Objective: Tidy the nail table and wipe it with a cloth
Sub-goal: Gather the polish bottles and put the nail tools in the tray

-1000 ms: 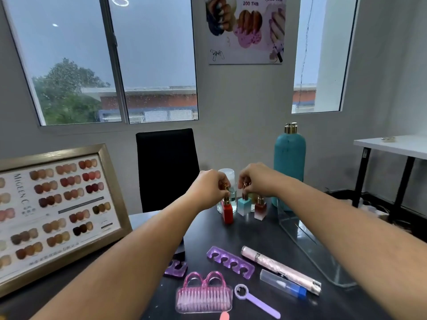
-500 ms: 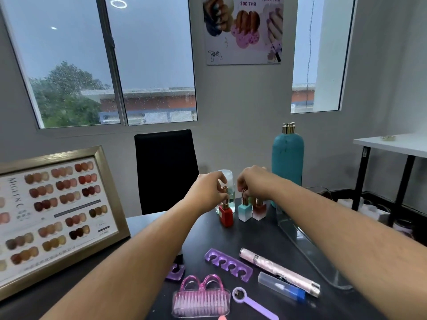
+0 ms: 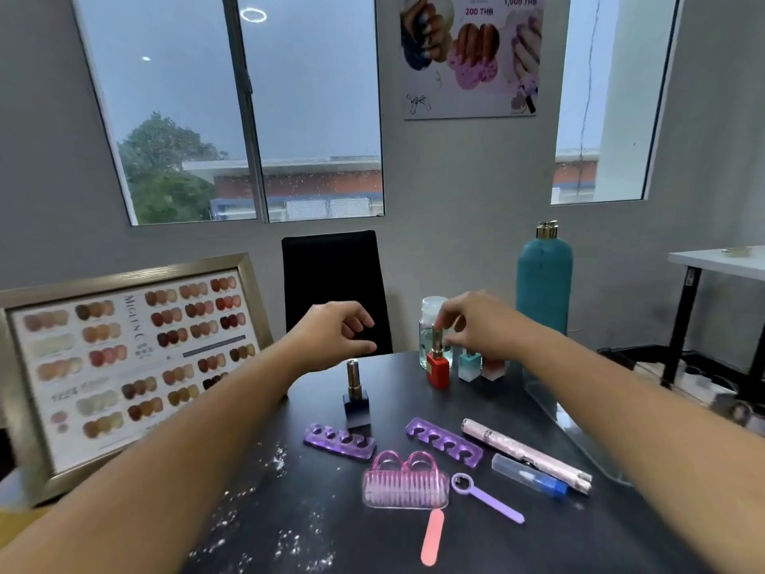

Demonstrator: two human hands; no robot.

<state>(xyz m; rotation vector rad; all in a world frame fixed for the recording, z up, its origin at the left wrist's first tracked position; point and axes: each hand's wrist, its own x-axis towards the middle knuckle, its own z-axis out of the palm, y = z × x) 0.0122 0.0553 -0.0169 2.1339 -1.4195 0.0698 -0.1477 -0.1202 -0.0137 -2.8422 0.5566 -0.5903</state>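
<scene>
Right hand [image 3: 476,321]: fingertips pinch the gold cap of the red polish bottle [image 3: 438,371], which stands at the far side of the table [image 3: 621,532], just beside a teal polish bottle [image 3: 470,366].
Left hand [image 3: 335,331]: loosely curled, holding nothing, above the navy polish bottle [image 3: 356,401].
Handling: small glass bottles, I'd say; stiff, slick, breakable. The cap works only if screwed tight, so the square base looks safer.
Dust [image 3: 281,457]: white specks awaiting the cloth.
</scene>
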